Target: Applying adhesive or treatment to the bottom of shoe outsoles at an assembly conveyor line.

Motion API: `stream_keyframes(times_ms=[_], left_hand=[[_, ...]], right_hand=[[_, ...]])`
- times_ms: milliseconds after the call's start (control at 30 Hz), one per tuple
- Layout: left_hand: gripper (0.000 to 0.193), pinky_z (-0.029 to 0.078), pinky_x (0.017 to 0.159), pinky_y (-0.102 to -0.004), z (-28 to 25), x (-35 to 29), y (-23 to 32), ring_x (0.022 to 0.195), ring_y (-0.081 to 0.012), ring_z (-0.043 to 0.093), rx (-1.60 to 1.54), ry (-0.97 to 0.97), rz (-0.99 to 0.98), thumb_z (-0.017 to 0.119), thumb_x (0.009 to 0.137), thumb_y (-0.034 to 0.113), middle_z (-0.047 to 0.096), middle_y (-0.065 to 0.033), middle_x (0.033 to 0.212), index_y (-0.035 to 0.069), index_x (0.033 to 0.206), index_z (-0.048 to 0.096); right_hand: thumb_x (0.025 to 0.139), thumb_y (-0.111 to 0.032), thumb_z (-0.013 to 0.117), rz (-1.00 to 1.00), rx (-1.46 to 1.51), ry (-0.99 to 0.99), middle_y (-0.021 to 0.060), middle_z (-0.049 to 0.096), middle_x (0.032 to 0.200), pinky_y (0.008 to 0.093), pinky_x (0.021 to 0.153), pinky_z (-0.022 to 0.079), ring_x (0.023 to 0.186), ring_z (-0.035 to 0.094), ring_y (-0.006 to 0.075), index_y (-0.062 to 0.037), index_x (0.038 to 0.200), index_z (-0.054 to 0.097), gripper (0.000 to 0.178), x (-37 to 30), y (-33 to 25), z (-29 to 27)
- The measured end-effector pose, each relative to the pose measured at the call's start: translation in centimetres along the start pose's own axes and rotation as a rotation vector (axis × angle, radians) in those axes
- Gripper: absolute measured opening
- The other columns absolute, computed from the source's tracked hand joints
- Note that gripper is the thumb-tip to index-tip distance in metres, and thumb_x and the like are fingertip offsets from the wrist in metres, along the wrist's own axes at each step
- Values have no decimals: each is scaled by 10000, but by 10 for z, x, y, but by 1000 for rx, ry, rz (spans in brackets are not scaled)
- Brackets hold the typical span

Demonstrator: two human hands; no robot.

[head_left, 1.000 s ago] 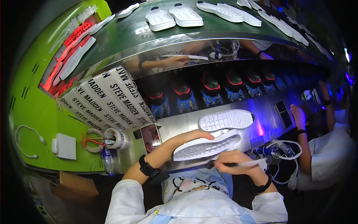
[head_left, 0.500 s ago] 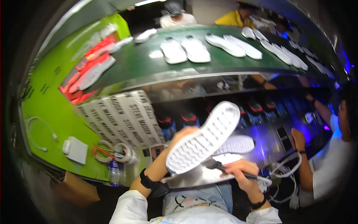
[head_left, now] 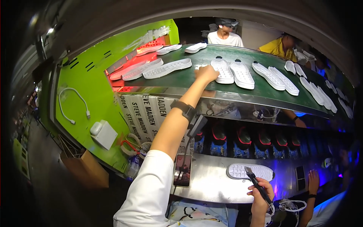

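My left hand reaches far over the green belt. Its fingers are curled against the near left side of a white shoe sole, and the fingertips are partly hidden. A matching sole lies just right of it. Low in front of me, my right hand grips a slim black pen-like tool with a flat greyish tip and a pale cable behind. That tip is over a white sole lying treads up or cavity up, I cannot tell which, on the metal shelf.
More white soles lie along the green belt, some under red light. A phone rests on the shelf. On the green board are a white cable and white case. A co-worker's hand rests at the right.
The white sole held up in my left hand is out of that hand, which has moved forward to the belt. My right hand's tool has swung upright. The view has shifted.
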State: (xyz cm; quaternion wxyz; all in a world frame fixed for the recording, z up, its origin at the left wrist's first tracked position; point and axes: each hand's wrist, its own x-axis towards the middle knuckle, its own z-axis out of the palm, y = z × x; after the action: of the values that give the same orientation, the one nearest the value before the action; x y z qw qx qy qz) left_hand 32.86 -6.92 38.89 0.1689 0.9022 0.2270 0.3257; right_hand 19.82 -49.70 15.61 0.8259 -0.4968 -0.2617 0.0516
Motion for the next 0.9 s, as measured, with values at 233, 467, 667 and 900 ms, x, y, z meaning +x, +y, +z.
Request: stream_keyframes(times_ms=[233, 467, 667, 900], left_hand=[[470, 512, 712, -300, -33, -124, 27, 827, -171, 591, -1020, 45, -106, 551, 789, 64, 570, -100, 924, -43, 1225, 412], [662, 492, 894, -369, 56, -352, -39, 1008, -295, 604, -1791, -664, -573, 594, 774, 241, 562, -203, 1185, -63, 1318, 371], [624, 443, 909, -577, 148, -446, -39, 1175, -423, 479, -2375, -995, -915, 348, 952, 469, 451, -269, 1307, 5, 1369, 336], [528, 414, 1009, -420, 158, -435, -38, 1148, -288, 530, -2116, -703, -1018, 338, 960, 427, 512, -183, 1276, 56, 1325, 425]], right_hand=[[755, 18, 582, 128, 94, 151, 245, 601, 1051, 315, 586, 504, 623, 616, 231, 48, 1012, 555, 260, 12, 5, -19], [734, -94, 670, 29, 371, -68, 210, 625, 1015, 308, 653, 488, 763, 600, 225, 8, 1005, 584, 302, 0, 14, -9], [756, -9, 664, 69, -392, 42, 103, 681, 918, 252, 595, 465, 673, 589, 134, 16, 964, 656, 210, 2, 34, 24], [716, 27, 666, -165, -570, -284, 144, 676, 901, 315, 641, 496, 702, 634, 263, -4, 900, 654, 188, -11, 33, 45]])
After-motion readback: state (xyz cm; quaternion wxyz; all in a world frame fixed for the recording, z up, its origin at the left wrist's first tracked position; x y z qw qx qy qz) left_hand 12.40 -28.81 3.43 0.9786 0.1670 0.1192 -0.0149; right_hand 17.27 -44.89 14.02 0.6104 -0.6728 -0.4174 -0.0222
